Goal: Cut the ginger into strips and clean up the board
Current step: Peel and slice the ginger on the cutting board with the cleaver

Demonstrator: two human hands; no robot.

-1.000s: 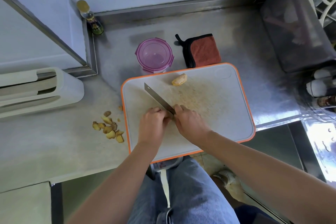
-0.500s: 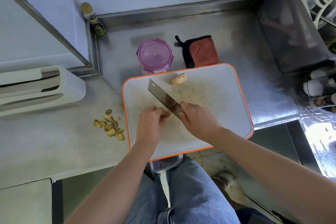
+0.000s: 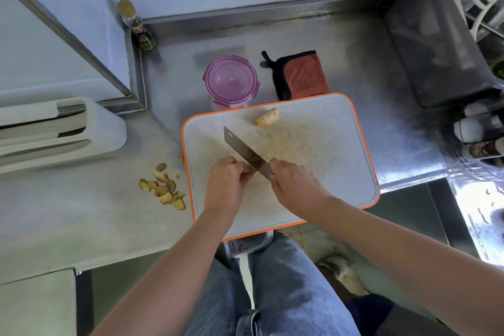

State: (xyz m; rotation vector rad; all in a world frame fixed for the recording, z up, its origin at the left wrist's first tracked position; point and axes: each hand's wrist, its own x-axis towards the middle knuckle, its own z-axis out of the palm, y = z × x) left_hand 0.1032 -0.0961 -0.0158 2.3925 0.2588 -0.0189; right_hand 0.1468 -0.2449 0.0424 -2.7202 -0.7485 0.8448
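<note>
A white cutting board with an orange rim lies on the counter. My right hand grips the handle of a cleaver, whose blade slants up-left across the board. My left hand, fingers curled, holds a small pale piece of ginger against the blade's near edge; most of that piece is hidden. A second ginger chunk lies near the board's far edge.
Ginger peel scraps lie on the counter left of the board. A purple-lidded container and a red cloth sit behind it. A white knife block is at left, a bottle in the corner.
The blade rose and tilted, showing its flat side, then came down again beside my left fingers. My right hand drew slightly back to the right.
</note>
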